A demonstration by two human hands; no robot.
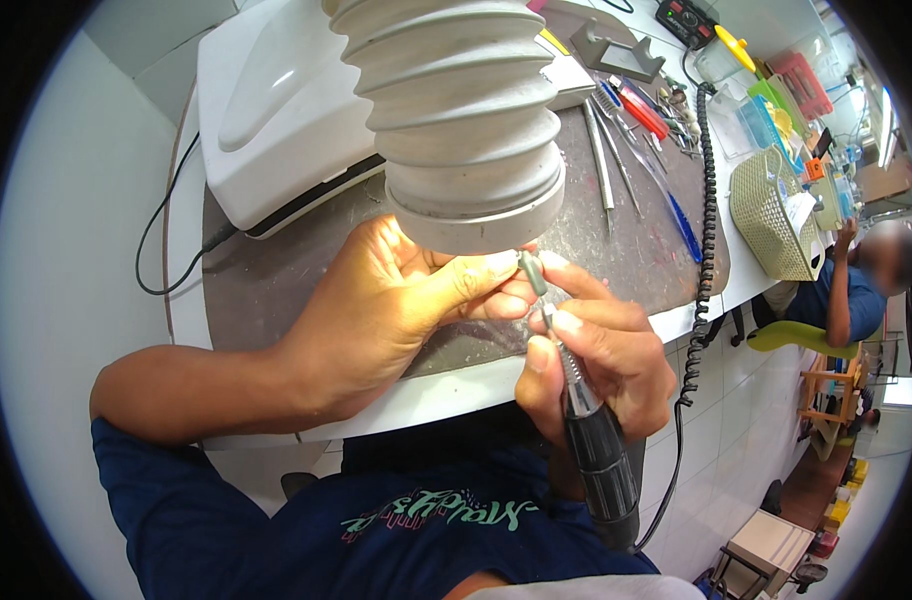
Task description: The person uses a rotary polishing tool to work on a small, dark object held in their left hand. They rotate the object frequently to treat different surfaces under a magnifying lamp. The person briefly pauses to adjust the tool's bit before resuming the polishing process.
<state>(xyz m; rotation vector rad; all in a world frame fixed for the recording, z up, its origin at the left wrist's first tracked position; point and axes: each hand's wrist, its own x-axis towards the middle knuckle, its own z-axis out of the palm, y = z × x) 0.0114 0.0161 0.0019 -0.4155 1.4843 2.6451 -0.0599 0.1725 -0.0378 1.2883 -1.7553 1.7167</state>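
Observation:
My left hand (pixel 386 305) is pinched beneath the white corrugated extraction hose (pixel 456 120), holding something small at the fingertips that I cannot make out. My right hand (pixel 616 360) grips a black-and-steel rotary handpiece (pixel 598 460), angled up toward the left fingertips. At its tip sits a greenish cylindrical grinding bit (pixel 533 275), which touches or nearly touches whatever the left fingers pinch. A coiled black cord (pixel 698 320) runs along the right of the hand. Both hands are over a worn grey work mat (pixel 276 300) dusted with pale powder.
A white machine (pixel 266 120) sits back left; metal tools (pixel 606 170) and a blue-handled tool (pixel 686 230) lie right, near a perforated basket (pixel 771 215) and plastic containers (pixel 801 85). A control box (pixel 686 20) stands behind. Another person (pixel 851 300) sits at the far right.

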